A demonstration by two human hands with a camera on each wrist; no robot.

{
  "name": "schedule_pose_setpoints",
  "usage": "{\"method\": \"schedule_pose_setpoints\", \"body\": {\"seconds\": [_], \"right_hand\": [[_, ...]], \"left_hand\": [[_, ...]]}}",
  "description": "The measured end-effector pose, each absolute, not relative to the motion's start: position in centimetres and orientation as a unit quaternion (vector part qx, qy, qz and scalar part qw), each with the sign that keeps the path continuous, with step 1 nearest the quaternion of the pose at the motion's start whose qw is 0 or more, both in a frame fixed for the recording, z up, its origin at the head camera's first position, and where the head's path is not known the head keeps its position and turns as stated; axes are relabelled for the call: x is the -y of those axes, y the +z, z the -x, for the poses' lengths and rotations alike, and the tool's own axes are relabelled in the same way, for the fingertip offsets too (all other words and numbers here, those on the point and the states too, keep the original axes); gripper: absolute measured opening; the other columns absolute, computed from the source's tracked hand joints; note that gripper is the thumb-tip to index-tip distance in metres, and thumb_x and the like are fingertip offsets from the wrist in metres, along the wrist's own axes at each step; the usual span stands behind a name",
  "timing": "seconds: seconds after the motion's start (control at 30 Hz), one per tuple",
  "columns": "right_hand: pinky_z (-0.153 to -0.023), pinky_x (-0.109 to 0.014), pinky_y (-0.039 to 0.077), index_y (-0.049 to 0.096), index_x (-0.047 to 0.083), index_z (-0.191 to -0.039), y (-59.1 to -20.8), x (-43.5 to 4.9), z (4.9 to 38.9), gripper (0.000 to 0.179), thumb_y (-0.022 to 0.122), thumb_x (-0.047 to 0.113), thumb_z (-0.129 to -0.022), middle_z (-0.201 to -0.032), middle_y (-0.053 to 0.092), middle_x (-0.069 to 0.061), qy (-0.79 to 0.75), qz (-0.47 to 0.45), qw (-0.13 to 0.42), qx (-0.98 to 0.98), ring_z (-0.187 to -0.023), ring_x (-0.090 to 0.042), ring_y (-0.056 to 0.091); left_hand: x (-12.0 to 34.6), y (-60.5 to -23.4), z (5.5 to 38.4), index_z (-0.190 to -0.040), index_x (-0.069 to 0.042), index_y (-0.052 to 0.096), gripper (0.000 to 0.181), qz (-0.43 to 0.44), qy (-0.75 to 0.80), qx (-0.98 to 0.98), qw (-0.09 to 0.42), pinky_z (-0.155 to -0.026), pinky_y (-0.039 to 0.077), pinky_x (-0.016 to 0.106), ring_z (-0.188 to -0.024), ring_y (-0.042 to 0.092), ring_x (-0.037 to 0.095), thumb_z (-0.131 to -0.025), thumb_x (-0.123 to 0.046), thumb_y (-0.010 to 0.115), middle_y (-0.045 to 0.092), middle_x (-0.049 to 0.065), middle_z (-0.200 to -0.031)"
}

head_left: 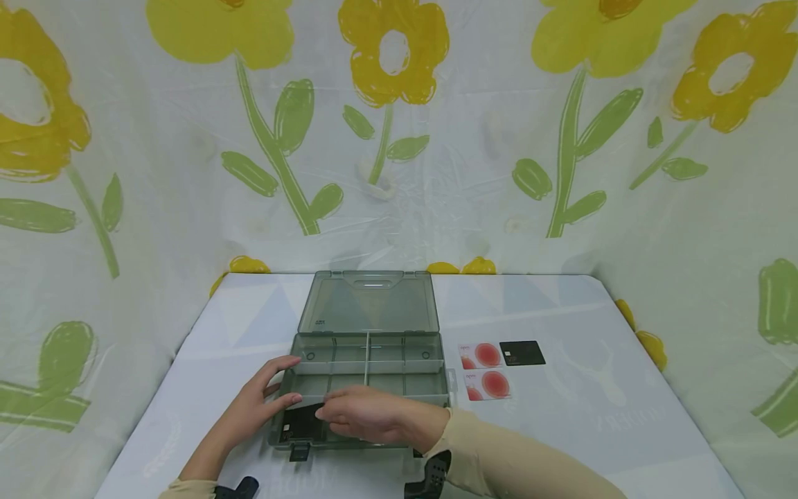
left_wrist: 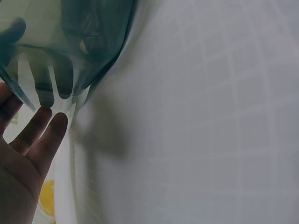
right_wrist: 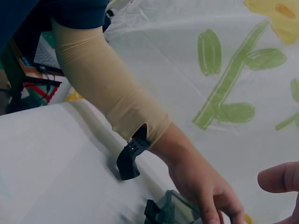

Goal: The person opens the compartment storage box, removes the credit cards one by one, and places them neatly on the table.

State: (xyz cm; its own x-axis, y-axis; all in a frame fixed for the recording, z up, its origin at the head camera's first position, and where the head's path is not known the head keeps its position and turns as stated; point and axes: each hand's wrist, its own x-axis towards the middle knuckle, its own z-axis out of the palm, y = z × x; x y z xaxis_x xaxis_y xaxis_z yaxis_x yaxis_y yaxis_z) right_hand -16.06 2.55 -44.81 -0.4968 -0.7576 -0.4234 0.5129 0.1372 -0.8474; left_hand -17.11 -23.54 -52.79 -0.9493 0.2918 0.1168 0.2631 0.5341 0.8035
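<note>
A grey translucent divided box (head_left: 408, 378) lies on the table with its lid (head_left: 368, 305) swung back on the far side. A black card (head_left: 302, 421) lies in its front left compartment. My right hand (head_left: 374, 416) reaches in over the front of the box, fingertips at the card's right edge and covering part of it. In the right wrist view my right thumb (right_wrist: 280, 179) sticks out apart from the finger below it. My left hand (head_left: 252, 402) rests at the box's left side, thumb and fingers spread; the left wrist view shows straight fingers (left_wrist: 51, 135) against the wall.
Right of the box, two red-and-white cards (head_left: 495, 384) lie one before the other on the white table (head_left: 561, 430). Beside the farther one is a second black card (head_left: 522, 353). A flowered curtain (head_left: 436, 208) surrounds the table at the back and sides.
</note>
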Motion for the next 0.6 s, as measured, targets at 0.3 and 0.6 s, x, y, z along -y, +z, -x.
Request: {"method": "schedule_pose_setpoints", "body": {"seconds": [0.3, 0.6], "right_hand": [[-0.122, -0.05, 0.034, 0.031, -0.016, -0.151, -44.4, -2.5, 15.8, 0.058, 0.049, 0.009, -0.102, -0.157, 0.033, -0.03, -0.659, 0.117, 0.438, -0.6, -0.146, -0.041, 0.035], [-0.111, -0.053, 0.048, 0.044, -0.011, -0.146, -45.5, -1.9, 15.9, 0.043, 0.049, 0.006, -0.106, -0.142, 0.051, -0.028, -0.659, 0.122, 0.409, -0.619, -0.129, -0.043, 0.054]], "left_hand": [[23.6, -52.8, 17.1, -0.148, -0.007, 0.048, 0.065, -0.154, 0.46, -0.874, 0.016, -0.105, 0.05, 0.062, -0.139, 0.041, 0.042, -0.093, -0.024, 0.077, 0.045, 0.017, -0.151], [23.5, -52.7, 17.1, -0.148, -0.006, 0.047, 0.065, -0.157, 0.461, -0.873, 0.015, -0.104, 0.05, 0.063, -0.139, 0.041, 0.043, -0.093, -0.023, 0.077, 0.045, 0.018, -0.151]]}}
